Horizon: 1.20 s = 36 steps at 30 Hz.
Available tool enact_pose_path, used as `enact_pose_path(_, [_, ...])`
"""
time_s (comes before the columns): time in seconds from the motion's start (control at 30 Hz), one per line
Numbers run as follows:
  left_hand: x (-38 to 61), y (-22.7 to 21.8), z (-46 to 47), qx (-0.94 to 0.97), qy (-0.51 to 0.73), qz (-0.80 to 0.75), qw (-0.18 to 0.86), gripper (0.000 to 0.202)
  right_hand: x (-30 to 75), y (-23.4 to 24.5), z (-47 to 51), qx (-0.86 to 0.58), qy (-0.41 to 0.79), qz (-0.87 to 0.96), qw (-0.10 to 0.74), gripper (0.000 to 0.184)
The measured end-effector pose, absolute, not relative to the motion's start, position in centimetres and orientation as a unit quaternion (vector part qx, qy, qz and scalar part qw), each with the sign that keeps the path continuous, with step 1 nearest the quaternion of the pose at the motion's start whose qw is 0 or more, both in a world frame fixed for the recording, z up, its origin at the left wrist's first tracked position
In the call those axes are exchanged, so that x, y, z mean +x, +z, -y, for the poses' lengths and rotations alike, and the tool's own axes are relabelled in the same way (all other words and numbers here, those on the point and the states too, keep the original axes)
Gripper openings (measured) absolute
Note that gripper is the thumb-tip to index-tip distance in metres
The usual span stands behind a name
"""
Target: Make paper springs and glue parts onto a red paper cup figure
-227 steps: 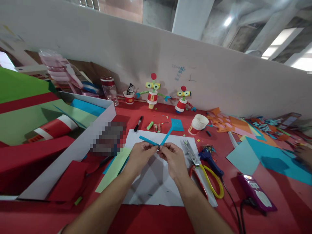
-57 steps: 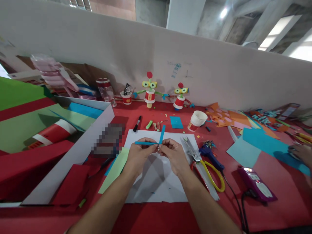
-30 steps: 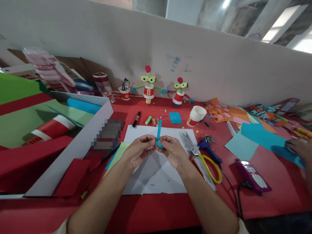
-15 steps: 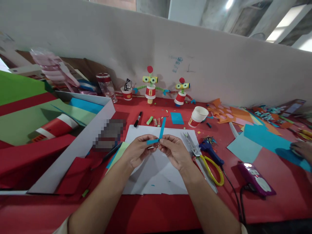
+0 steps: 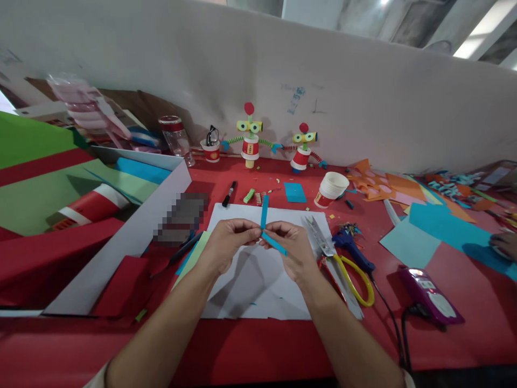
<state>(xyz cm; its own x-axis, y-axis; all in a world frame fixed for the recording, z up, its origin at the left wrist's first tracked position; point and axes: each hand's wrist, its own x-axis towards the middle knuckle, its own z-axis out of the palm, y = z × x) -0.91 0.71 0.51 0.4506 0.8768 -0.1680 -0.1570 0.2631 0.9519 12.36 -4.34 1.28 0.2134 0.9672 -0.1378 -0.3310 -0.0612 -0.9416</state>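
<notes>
- In the head view, the left hand (image 5: 230,242) and the right hand (image 5: 293,245) meet above a white sheet (image 5: 258,293) on the red desk (image 5: 250,350).
- Between them are narrow blue strips (image 5: 264,213) meeting at the fingertips: one length points away from the person, the other slants down across the right hand's fingers.
- The left hand's thumb and index finger are pressed together, pinching the strips near their meeting point; the right hand's fingers pinch there too, from the other side. How the strips are joined is hidden by the fingertips.
- Just beyond the sheet lie a black marker (image 5: 229,194), a folded green paper spring (image 5: 249,195) and a blue paper square (image 5: 295,192); a stack of paper cups (image 5: 332,188) stands to the square's right.
- Scissors (image 5: 322,240) with a yellow handle lie over the sheet's right edge, beside a blue glue gun (image 5: 357,250).
- At the back, two cup figures (image 5: 250,145) stand upright near the wall.
- At the far right, another person's hand (image 5: 504,243) rests over blue paper (image 5: 440,223).
- An open box (image 5: 121,245) with coloured paper and a tipped red cup (image 5: 95,205) inside sits at left.
</notes>
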Motion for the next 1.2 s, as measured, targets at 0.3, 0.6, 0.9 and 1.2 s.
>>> enact_pose_path(0.3, [0.0, -0.2, -0.3, 0.476, 0.463, -0.434, 0.610, 0.010, 13.0, 1.1, 4.4, -0.521, 0.476, 0.415, 0.574, 0.015])
enact_pose_path(0.6, [-0.2, 0.3, -0.3, 0.464, 0.407, -0.364, 0.698, 0.016, 13.6, 1.0, 4.1, -0.534, 0.511, 0.366, 0.566, 0.020])
enact_pose_path(0.9, [0.3, -0.1, -0.1, 0.384, 0.463, -0.366, 0.710, 0.019, 12.4, 0.6, 4.0, -0.521, 0.481, 0.371, 0.599, 0.009])
enact_pose_path(1.2, [0.3, -0.3, -0.4, 0.304, 0.418, -0.358, 0.777, 0.020, 12.6, 0.4, 3.9, -0.523, 0.533, 0.315, 0.585, 0.017])
